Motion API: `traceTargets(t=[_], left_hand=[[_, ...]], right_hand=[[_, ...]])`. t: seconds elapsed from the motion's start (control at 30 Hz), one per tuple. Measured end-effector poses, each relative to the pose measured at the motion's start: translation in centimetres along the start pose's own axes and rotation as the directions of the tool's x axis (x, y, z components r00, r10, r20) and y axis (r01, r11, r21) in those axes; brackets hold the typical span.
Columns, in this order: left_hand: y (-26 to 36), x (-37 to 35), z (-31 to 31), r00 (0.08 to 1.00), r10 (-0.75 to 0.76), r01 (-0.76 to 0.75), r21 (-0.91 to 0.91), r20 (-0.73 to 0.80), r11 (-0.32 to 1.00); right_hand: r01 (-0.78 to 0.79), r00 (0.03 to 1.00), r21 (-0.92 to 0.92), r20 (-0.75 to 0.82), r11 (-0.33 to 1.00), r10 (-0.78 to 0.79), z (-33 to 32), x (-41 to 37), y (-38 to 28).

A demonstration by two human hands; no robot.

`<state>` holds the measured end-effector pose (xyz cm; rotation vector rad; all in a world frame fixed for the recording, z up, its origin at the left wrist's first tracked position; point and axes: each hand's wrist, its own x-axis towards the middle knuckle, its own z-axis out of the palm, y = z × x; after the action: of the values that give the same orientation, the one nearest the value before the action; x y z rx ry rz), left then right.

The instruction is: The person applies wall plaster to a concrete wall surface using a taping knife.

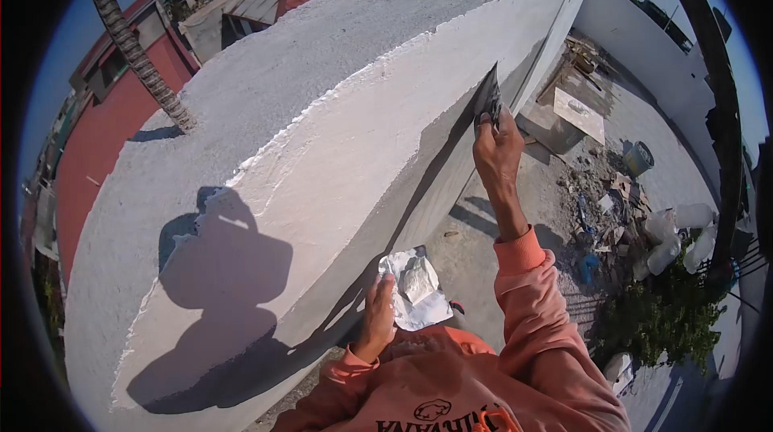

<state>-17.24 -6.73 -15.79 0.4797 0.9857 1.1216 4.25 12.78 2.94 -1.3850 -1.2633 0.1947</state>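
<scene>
My right hand (pixel 499 146) is closed on a thin, dark flat blade that looks like a putty knife (pixel 489 96). Its edge lies against the face of the wall (pixel 346 166), where a smooth white coat meets bare grey. Down by my chest, my left hand (pixel 378 315) grips the edge of a small flat board (pixel 419 315) smeared with white. A lump of white putty (pixel 420 281) sits on that board. The underside of the board and part of the left fingers are hidden. My shadow falls over the wall's lower left.
The wall's rough top (pixel 338 53) carries a ridged bar (pixel 137 45) at left. On the right lie rubble (pixel 600 190), a bucket (pixel 638 158), a white-smeared board (pixel 578 114), plastic bags (pixel 676 231) and a leafy plant (pixel 660 319). A dark post (pixel 725 110) rises far right.
</scene>
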Motion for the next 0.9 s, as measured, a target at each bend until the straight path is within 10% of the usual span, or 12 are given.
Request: traceTargets(t=[0.13, 0.3, 0.7, 0.9], left_hand=[[1.2, -0.5, 0.5, 0.997, -0.029, 0.034, 0.063, -0.066, 0.997], [0.6, -0.7, -1.3, 0.992, 0.124, -0.112, 0.317, -0.018, 0.942], [3.4, -1.2, 1.9, 0.941, 0.337, -0.322, 0.29, -0.001, 0.901], [-0.9, -1.8, -1.5, 0.992, 0.118, -0.119, -0.011, -0.045, 0.993]], right_hand=[[0.252, 0.964, -0.063, -0.071, 0.966, -0.257, 1.3, -4.2, -4.1], [0.264, 0.964, -0.095, 0.052, 0.96, -0.26, 1.7, -9.5, -8.7], [0.431, 0.885, 0.066, 0.164, 0.9, -0.436, 1.3, -18.4, -13.7], [-0.039, 0.997, 0.203, 0.07, 0.978, 0.025, -5.7, -12.2, -8.7]])
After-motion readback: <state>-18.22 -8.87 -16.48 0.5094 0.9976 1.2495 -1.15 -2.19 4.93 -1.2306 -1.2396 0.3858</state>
